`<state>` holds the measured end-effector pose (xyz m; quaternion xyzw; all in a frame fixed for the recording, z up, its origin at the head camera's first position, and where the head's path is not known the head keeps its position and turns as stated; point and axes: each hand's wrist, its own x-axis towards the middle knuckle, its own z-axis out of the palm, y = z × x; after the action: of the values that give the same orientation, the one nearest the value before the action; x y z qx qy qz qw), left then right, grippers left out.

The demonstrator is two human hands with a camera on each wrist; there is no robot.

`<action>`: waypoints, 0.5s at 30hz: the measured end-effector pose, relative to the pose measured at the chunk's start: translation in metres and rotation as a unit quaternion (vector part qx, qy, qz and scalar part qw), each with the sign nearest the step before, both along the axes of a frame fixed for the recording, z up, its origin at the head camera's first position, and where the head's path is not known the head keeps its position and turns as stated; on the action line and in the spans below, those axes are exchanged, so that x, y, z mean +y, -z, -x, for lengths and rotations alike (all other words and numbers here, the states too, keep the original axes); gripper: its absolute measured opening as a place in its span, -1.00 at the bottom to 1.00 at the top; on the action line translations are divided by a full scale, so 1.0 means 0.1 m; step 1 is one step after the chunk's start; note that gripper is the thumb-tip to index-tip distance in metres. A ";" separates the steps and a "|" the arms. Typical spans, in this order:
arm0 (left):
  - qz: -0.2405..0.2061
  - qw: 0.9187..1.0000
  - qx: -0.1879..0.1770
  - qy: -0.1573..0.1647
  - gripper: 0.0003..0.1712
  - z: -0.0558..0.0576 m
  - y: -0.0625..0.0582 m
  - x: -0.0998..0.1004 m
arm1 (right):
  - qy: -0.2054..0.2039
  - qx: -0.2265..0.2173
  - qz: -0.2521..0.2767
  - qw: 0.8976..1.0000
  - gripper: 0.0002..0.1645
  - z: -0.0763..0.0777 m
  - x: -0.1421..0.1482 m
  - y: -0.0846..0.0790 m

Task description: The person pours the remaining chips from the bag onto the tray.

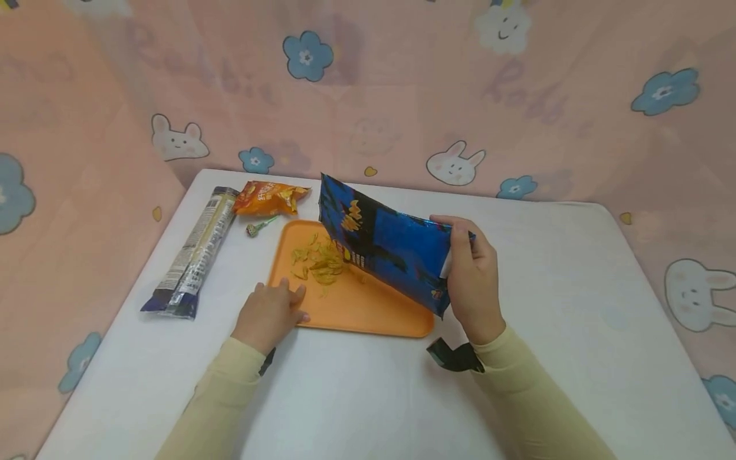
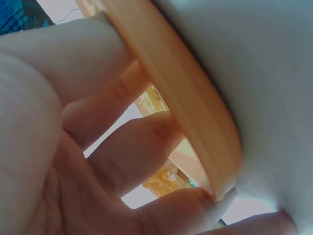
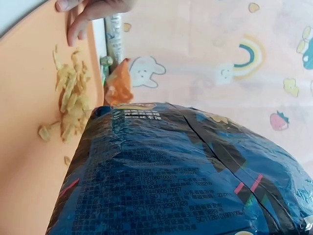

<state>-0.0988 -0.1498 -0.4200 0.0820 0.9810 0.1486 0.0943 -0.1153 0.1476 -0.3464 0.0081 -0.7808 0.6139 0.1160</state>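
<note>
My right hand (image 1: 474, 275) grips one end of a blue and black snack bag (image 1: 402, 246), thumb on the near face. The bag is tilted over an orange tray (image 1: 368, 313), its far end raised toward the upper left. Yellowish chip pieces (image 1: 324, 262) lie in a loose pile on the tray's left part, beside the bag's lower edge. At the tray's near left corner rests my left hand (image 1: 268, 316), its fairly straight fingers spread over the rim (image 2: 195, 107). The right wrist view shows the bag's printed back (image 3: 171, 171); the right fingers are hidden there.
Left of the tray lies a long silver and blue packet (image 1: 198, 255). An orange snack packet (image 1: 269, 199) sits behind the tray's left corner, with a small green-stemmed item (image 1: 260, 226) in front of it. A pink patterned cloth (image 1: 368, 96) hangs behind the white table (image 1: 552, 306).
</note>
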 end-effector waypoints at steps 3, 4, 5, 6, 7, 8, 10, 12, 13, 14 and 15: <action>-0.001 1.000 0.006 0.001 -0.36 0.00 0.01 0.00 | 0.003 0.000 0.000 1.000 -0.35 0.00 0.00 0.02; -0.002 1.000 0.008 0.001 -0.37 0.00 0.01 0.00 | 0.003 0.001 0.001 1.000 -0.35 0.00 0.00 0.03; -0.003 1.000 0.009 0.001 -0.37 0.00 0.01 0.00 | 0.003 0.001 0.001 1.000 -0.35 0.00 0.00 0.04; -0.003 1.000 0.008 0.000 -0.38 0.00 0.02 0.00 | 0.002 0.001 0.001 1.000 -0.35 0.00 0.00 0.04; -0.003 1.000 0.006 -0.002 -0.38 0.00 0.02 0.00 | 0.000 0.001 0.001 1.000 -0.35 0.01 0.00 0.05; -0.003 1.000 0.003 -0.003 -0.38 0.00 0.01 0.00 | -0.001 0.001 0.002 1.000 -0.35 0.01 0.00 0.05; 0.001 1.000 -0.003 -0.004 -0.37 0.00 0.01 0.01 | -0.002 0.000 -0.001 1.000 -0.35 0.01 0.01 0.05; 0.003 1.000 -0.005 -0.004 -0.36 0.00 0.01 0.01 | -0.003 0.002 -0.002 1.000 -0.35 0.01 0.01 0.04; 0.005 1.000 -0.005 -0.003 -0.36 0.00 0.00 0.01 | -0.004 0.000 -0.003 1.000 -0.35 0.01 0.02 0.02; 0.006 1.000 -0.005 -0.003 -0.36 0.00 0.00 0.01 | -0.004 0.000 -0.003 1.000 -0.35 0.00 0.02 -0.01; 0.008 1.000 -0.006 -0.002 -0.36 0.00 0.00 0.01 | -0.002 -0.002 -0.003 1.000 -0.36 -0.02 0.03 -0.06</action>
<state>-0.0991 -0.1487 -0.4199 0.0783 0.9817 0.1418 0.1003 -0.1136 0.1506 -0.3404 0.0086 -0.7828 0.6118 0.1132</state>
